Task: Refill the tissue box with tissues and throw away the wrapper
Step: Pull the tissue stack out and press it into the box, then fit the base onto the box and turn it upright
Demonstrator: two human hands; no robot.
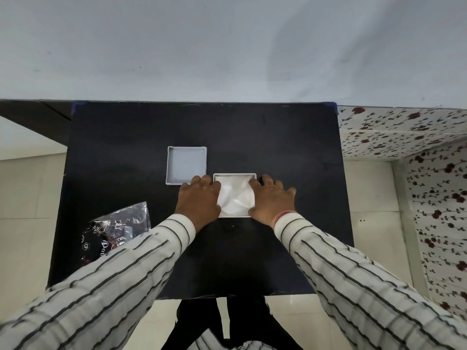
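A white square tissue box (pixel 235 175) sits open near the middle of the black table, filled with white tissues (pixel 236 198). My left hand (pixel 199 198) lies over the box's left side, fingers spread and pressing down on the tissues. My right hand (pixel 271 199) does the same on the right side. The box's white lid (pixel 186 164) lies upside down just behind and to the left, touching nothing in my hands. The crumpled clear and black wrapper (pixel 116 228) lies at the table's near left, partly hidden by my left sleeve.
The black table (pixel 278 142) stands against a pale wall. A flowered surface (pixel 404 132) runs along the right. Tiled floor shows left, right and in front of the table.
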